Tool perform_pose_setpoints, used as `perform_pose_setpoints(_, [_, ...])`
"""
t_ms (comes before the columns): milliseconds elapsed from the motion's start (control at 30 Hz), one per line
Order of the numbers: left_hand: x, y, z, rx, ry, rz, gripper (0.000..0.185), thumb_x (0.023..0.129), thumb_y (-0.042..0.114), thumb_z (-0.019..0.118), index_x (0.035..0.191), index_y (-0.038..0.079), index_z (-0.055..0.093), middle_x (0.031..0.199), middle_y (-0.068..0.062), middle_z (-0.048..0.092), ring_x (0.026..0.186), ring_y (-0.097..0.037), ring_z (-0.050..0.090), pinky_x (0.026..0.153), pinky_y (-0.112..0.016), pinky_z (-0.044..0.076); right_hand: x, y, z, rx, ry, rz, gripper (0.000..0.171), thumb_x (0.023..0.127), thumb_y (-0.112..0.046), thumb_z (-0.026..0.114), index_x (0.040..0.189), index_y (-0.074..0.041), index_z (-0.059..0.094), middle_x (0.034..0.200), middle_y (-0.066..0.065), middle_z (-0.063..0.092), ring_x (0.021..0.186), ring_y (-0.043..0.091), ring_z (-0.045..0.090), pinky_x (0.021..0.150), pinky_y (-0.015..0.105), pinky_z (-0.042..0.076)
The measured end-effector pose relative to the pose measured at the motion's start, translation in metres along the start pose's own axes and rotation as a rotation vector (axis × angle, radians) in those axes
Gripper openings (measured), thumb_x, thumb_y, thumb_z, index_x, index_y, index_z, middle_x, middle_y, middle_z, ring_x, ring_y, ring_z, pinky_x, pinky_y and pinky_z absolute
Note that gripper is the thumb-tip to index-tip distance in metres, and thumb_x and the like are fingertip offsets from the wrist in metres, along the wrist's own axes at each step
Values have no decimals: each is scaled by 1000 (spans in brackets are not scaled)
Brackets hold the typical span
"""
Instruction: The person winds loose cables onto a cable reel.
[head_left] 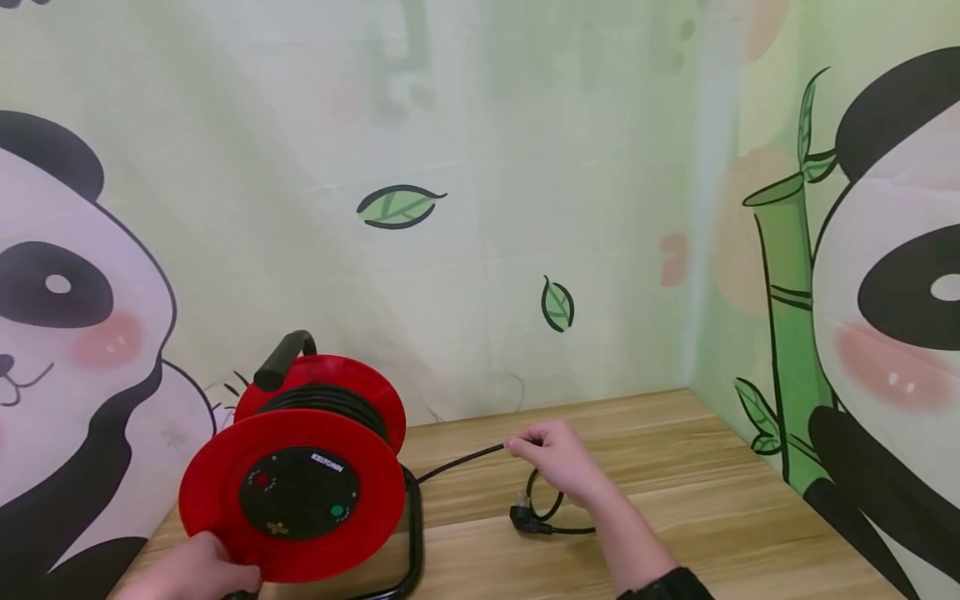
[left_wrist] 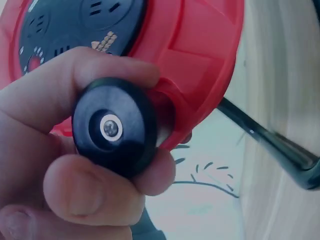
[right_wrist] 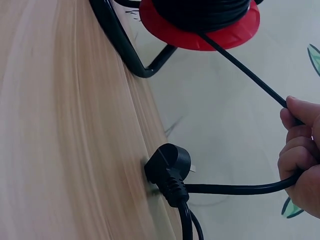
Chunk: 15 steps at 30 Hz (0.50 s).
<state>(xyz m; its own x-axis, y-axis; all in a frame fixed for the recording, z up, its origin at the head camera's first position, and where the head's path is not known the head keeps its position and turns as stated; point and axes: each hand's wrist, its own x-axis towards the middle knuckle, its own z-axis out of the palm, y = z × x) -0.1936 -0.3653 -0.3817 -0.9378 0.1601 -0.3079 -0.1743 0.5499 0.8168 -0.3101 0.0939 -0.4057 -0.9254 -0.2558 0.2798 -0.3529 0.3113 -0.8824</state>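
While the red cable reel (head_left: pixel 300 467) stands upright on its black tube frame (head_left: pixel 411 533) at the left of the wooden desk (head_left: pixel 675 467), the left hand (head_left: pixel 197 571) holds the round black crank knob (left_wrist: pixel 114 129) at the reel's lower rim. The fingers (left_wrist: pixel 90 75) are curled around the knob, the thumb below it, a hold suited to turning the drum. The right hand (head_left: pixel 558 458) pinches the black cable (head_left: pixel 457 462) a short way out from the reel, fingers closed loosely round it, probably to guide it. The plug (right_wrist: pixel 169 167) lies on the desk just beside that hand, its cord looping back under the palm.
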Motion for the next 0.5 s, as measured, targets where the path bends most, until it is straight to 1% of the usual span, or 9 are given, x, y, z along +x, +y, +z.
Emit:
perform_pose_setpoints(67, [-1,0,-4,33,37,-6,20,86,8,70,102,-5,71,88,-13,73,64,-21,64,67,-31,50,0,-1,4,8,-18,2,21,97,-26,69,91,-7,76,85,2,65,78,17,51,73,36,45])
perform_pose_setpoints(167, [-1,-1,-10,56,89,-9,29,88,10,71,111,-8,68,95,-15,74,68,-24,64,70,-34,52,0,-3,10,22,-45,-2,21,98,-26,68,94,-7,75,94,3,69,84,18,54,78,37,47])
perform_pose_setpoints(200, [-1,-2,-13,49,91,13,34,89,9,71,117,-10,64,100,-16,73,72,-25,65,72,-36,54,0,-3,12,26,-52,-2,21,99,-26,67,95,-7,75,96,3,70,82,18,54,77,37,47])
perform_pose_setpoints(300, [-2,-3,-18,54,128,23,43,90,10,70,127,-9,57,104,-16,72,75,-28,64,73,-39,54,0,-5,18,36,-76,6,23,99,-28,66,93,-8,75,87,1,67,67,15,49,66,33,45])
perform_pose_setpoints(400, [-5,-1,-21,130,203,-15,35,92,14,68,121,-6,64,94,-14,73,67,-24,59,66,-35,51,1,-7,25,33,-95,6,24,99,-30,66,88,-9,73,71,-2,56,55,12,39,56,29,39])
perform_pose_setpoints(433, [-6,0,-21,164,233,-54,30,93,17,67,114,-4,69,87,-12,73,62,-23,57,62,-33,48,1,-8,27,32,-101,2,25,99,-30,66,87,-10,73,68,-3,53,54,11,39,56,29,39])
perform_pose_setpoints(500, [-9,2,-23,251,277,-89,24,94,21,64,101,0,74,75,-9,70,55,-20,52,58,-29,43,2,-10,31,32,-112,-4,25,100,-31,65,87,-11,74,65,-3,49,54,11,39,59,30,41])
